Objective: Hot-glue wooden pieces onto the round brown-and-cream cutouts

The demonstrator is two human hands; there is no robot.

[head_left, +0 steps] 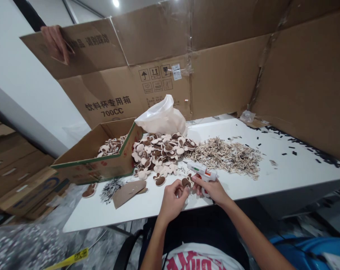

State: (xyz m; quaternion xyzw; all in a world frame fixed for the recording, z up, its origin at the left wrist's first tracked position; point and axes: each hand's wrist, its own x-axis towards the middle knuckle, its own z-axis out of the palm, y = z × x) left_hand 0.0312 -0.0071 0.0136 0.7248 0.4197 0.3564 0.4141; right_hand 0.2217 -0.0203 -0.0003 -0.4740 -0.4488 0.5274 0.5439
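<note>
Between the fingertips of my left hand (174, 198) is a small brown felt piece with ears (186, 182), its brown side facing up. My right hand (211, 189) is closed around a white glue gun (200, 170) whose nozzle points left, and its fingertips come close to the felt piece. Just left of my hands lies another brown-and-white felt piece (160, 180). Beyond them rises a heap of similar pieces (161, 152), beside a pile of small beige cord pieces (228, 153).
An open carton (96, 167) with more felt pieces stands at left, near a white bag (162, 114). Brown card (129, 193) and thin dark-and-white strips (110, 190) lie in front. Black bits (293, 140) are scattered at right. Cardboard walls enclose the back; another person's hand (56, 42) rests on top.
</note>
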